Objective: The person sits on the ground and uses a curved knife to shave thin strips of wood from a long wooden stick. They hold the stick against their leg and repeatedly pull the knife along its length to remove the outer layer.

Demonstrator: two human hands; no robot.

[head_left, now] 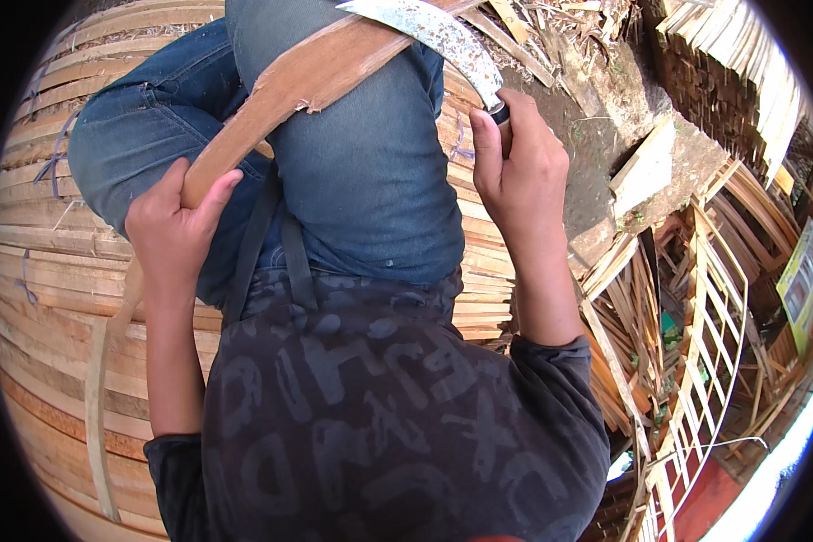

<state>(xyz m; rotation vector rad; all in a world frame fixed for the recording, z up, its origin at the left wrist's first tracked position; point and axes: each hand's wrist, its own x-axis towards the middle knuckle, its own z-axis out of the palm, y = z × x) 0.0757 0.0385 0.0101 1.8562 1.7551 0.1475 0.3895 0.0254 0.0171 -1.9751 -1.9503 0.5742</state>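
Note:
A long brown wooden slat (321,68) lies slantwise across my raised knee in blue jeans, with a splintered notch on its near edge. My left hand (176,212) is closed round its near end, thumb along the top. In my right hand (524,167) is the short handle of a sickle (456,50), fingers wrapped round it. The curved, rust-specked blade arcs up and left from the handle, and its tip reaches over the slat's far part. Whether the edge touches the wood, I cannot tell.
Stacked wooden slats (54,262) lie under me and to the left, with purple ties among them. At right are a stone block (686,167), bundled thin strips (623,325), a lattice frame (709,334) and a tall stack of strips (732,81). Wood scraps litter the far ground.

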